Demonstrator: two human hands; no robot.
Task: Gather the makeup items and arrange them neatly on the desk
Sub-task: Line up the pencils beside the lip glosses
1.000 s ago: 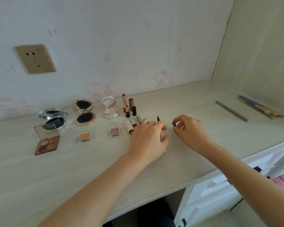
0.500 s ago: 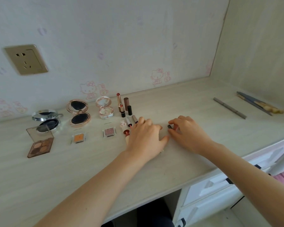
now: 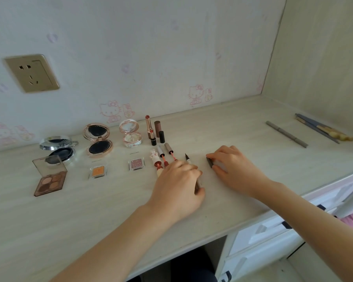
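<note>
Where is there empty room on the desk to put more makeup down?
Bare patches: the wide front strip of the desk below the eyeshadow palette, and the stretch between the right hand and the grey pencil. Crowded: the back left, from the silver compact to the lipsticks, and around the left hand.

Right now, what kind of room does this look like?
Probably a bedroom dressing or study nook: a pale built-in desk with white drawers below, cartoon cat wallpaper, and open makeup compacts laid out.
</note>
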